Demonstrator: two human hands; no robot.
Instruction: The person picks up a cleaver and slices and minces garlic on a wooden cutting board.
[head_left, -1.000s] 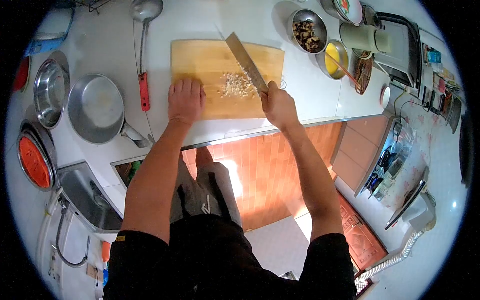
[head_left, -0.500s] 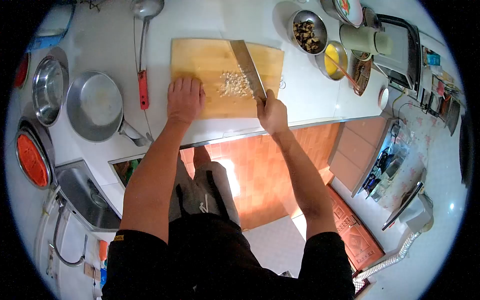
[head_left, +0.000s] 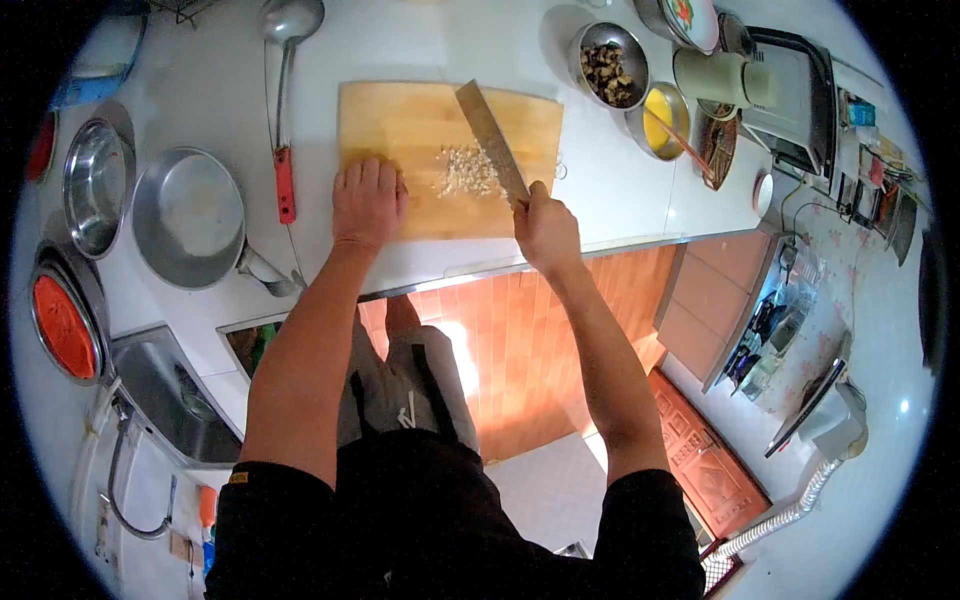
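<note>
My right hand (head_left: 547, 228) is closed around the handle of a cleaver (head_left: 492, 145). The blade slants across the right part of a wooden cutting board (head_left: 400, 115), along the right side of a small heap of finely chopped pale bits (head_left: 466, 172). My left hand (head_left: 368, 205) lies palm down on the board's near left corner, fingers together and pointing away from me; it holds nothing. Whether the blade touches the board is unclear.
Left of the board lie a red-handled ladle (head_left: 285, 185), a grey pan (head_left: 188, 215) and a steel bowl (head_left: 97, 188), with a sink (head_left: 175, 395) nearer. To the right stand a bowl of dark pieces (head_left: 612, 67) and a bowl of yellow liquid (head_left: 660, 120) with chopsticks.
The whole view has shifted slightly. The cleaver tip sits marginally further left over the board; my left hand stays in place on the corner.
</note>
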